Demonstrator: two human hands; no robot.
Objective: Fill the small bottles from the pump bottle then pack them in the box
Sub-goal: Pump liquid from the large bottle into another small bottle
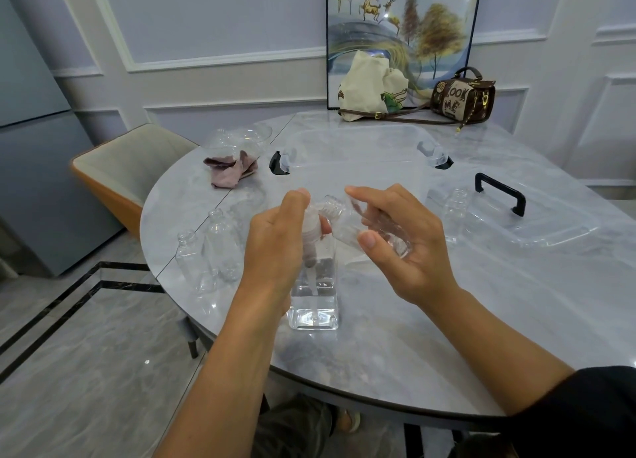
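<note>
**Small bottle tipped to the pump spout**

Nearest us, the pump bottle (pixel 313 309) stands upright on the marble table (pixel 413 337), with clear liquid in its lower part. Our left hand (pixel 275 240) curls over its pump head and grips it. Our right hand (pixel 406 247) pinches a small bottle (pixel 347 232) between thumb and fingers, tilted, with its open mouth just beside the spout. Left of our hands stand uncapped empty bottles (pixel 189 261), close together. A further bottle (pixel 456 213) stands to the right, near the clear lid (pixel 550 227) with its black handle. Farther back sits the open box (pixel 361 147), with a pink cloth (pixel 232 171) and a clear bowl (pixel 251 135) on its left. At the far edge rest a canvas bag (pixel 368 85) and a brown handbag (pixel 463 96).
</note>
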